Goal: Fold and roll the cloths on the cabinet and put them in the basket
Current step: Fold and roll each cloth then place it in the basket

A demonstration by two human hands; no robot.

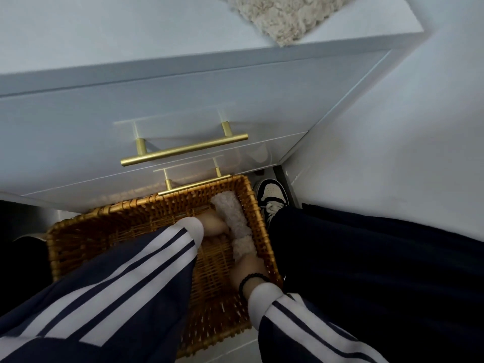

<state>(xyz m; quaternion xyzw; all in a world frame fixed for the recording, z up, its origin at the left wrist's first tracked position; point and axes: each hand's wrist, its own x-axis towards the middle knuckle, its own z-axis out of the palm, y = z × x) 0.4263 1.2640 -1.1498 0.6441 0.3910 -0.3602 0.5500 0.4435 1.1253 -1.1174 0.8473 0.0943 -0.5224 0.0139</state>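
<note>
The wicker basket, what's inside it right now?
Inside the wicker basket lies one rolled fluffy white cloth along its right wall, with the left hand and right hand on it. The sleeves hide part of the basket floor.

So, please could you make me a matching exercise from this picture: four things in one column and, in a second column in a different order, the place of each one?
Things
1. rolled cloth
2. unfolded cloth
3. shoe
4. upper gold handle

Places
a. on the floor, right of the basket
b. on a drawer front
c. inside the basket, along its right wall
d. on top of the cabinet

Pairs: 1-c, 2-d, 3-a, 4-b
</note>
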